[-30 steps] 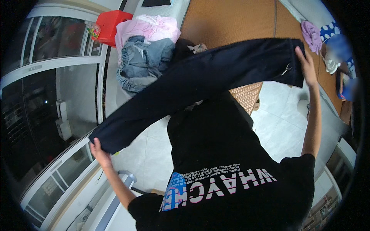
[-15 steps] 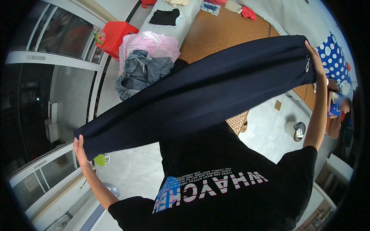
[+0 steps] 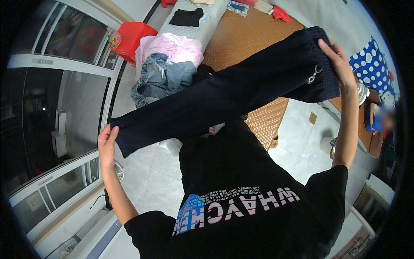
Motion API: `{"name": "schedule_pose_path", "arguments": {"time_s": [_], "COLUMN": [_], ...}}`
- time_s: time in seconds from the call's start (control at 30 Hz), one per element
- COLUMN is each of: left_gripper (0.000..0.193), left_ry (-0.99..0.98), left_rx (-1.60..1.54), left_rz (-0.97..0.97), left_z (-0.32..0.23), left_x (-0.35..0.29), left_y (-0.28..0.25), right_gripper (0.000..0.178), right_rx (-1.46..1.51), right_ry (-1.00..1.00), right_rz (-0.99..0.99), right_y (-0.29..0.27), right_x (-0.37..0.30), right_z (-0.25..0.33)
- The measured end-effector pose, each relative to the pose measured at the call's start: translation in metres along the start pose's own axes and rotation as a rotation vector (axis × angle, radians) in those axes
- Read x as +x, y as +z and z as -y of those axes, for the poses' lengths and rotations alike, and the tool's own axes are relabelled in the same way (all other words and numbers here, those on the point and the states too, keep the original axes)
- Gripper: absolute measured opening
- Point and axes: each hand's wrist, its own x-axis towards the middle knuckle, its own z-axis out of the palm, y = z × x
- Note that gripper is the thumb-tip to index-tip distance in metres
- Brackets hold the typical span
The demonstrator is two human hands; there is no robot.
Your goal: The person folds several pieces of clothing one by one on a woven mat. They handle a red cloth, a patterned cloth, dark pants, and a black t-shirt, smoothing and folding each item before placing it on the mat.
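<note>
Left hand: grasping the narrow end of the trousers, thumb on top; the hand (image 3: 107,137) has the upper corner, and the lower corner hangs free. Whether it has both hems cannot be told, so a wider pinch taking both would likely hold truer.
Right hand: gripping the waist end, thumb across the front; the hand (image 3: 340,64) sits near the top corner. A hold nearer the middle of the band should stop the lower part sagging.
Trousers: the dark pair (image 3: 207,97) is stretched in the air between the hands, higher at the right, in front of the body. Even, gentle tension would best smooth the creases; hard pulling may only stretch the elastic.
Waistband: the gathered band (image 3: 331,88) needs flattening along its edge.
Metal trim: this dangling piece (image 3: 315,75) could snag, so best left lying flat.
Jeans: the blue pair (image 3: 168,75) lies just beyond, on the left, beside pink cloth (image 3: 172,47).
Mat: brown (image 3: 241,36), a broad, flat surface farther out.
</note>
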Motion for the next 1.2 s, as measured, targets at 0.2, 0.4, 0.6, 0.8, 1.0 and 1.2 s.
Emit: {"name": "schedule_pose_path", "arguments": {"time_s": [0.2,0.4,0.6,0.8,1.0,1.2], "left_gripper": [0.040,0.068,0.051,0.052,0.057,0.058], "left_ry": [-0.057,0.076,0.152,0.056,-0.130,-0.172], "left_rx": [-0.416,-0.253,-0.422,-0.453,-0.471,-0.268], "left_rz": [-0.487,-0.839,-0.763,-0.650,-0.478,-0.289], "left_z": [0.039,0.059,0.054,0.037,-0.008,-0.052], "left_x": [0.010,0.032,0.016,0.015,-0.005,-0.027], "left_y": [-0.031,-0.073,-0.128,-0.124,-0.084,0.040], "right_gripper": [0.074,0.050,0.052,0.056,0.063,0.031], "right_rx": [-0.047,-0.249,-0.265,-0.230,-0.089,0.007], "right_ry": [0.032,-0.289,-0.273,-0.253,-0.099,-0.084], "right_rz": [-0.316,-0.467,-0.471,-0.387,-0.291,-0.108], "right_y": [-0.040,-0.104,-0.160,-0.148,-0.088,0.027], "right_x": [0.005,0.045,0.045,0.058,0.032,-0.016], "right_z": [0.000,-0.016,-0.022,-0.016,0.019,0.039]}}
